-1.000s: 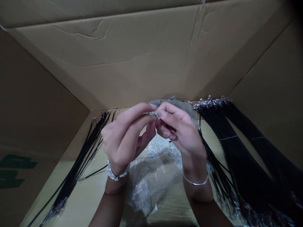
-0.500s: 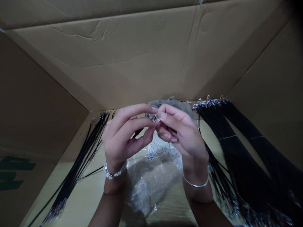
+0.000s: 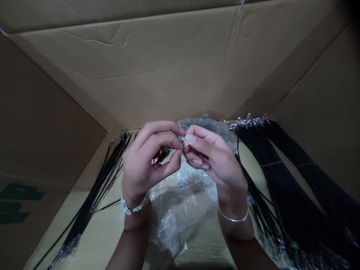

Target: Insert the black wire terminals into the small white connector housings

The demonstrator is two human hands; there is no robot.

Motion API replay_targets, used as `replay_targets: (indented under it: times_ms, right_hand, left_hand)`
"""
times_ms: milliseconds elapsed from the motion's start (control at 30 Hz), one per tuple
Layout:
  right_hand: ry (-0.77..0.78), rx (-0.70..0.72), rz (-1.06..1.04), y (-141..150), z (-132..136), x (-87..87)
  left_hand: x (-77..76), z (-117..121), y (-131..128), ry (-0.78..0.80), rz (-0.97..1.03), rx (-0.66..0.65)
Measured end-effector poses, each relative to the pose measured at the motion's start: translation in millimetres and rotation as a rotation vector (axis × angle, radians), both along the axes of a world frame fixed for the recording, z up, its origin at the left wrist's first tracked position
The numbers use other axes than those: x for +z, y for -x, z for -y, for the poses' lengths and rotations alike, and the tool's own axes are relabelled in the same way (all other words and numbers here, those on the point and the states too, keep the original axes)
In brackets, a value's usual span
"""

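Note:
Between my right thumb and index finger is a small white connector housing [image 3: 185, 141], pinched by my right hand [image 3: 216, 155]. Thin coloured wires enter its left side. My left hand [image 3: 152, 161] has its fingertips closed on these wires, right against the housing. They belong to a black cable [image 3: 162, 155], of which a short piece shows inside the curl of my left fingers; the rest is hidden. Below both hands lies a clear plastic bag [image 3: 174, 202] full of small white connector housings [image 3: 194, 174], with a handwritten label [image 3: 180, 185].
Cardboard walls [image 3: 157, 75] rise at the back and both sides. A loose bundle of black cables [image 3: 92, 191] lies on the left of the table [image 3: 107, 232]. Thick tied bundles of black cables [image 3: 278, 176] with white-tipped ends fill the right side.
My left hand has turned and its fingers have opened their curl, so the black cable now shows inside it. My right hand keeps its pinch on the connector housing, nearly in place.

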State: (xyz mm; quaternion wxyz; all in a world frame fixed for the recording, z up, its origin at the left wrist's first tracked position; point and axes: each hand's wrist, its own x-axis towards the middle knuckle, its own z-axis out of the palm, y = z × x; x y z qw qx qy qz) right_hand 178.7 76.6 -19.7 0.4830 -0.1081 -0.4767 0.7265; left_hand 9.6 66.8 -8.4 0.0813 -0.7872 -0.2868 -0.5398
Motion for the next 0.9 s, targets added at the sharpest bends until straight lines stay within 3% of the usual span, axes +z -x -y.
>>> replay_targets:
  times_ms: [167,700,900]
  right_hand:
    - [0.004,-0.002,-0.003,0.3,-1.1,0.0]
    - [-0.010,0.006,0.019,-1.0,-2.3,-0.7]
    - [0.007,-0.016,0.046,0.4,-2.4,-0.7]
  left_hand:
    - [0.2,2.6,-0.1,-0.013,-0.033,0.057]
    - [-0.1,2.9,0.6,0.048,0.002,0.030]
    - [0.9,3.5,-0.5,-0.035,-0.043,0.102]
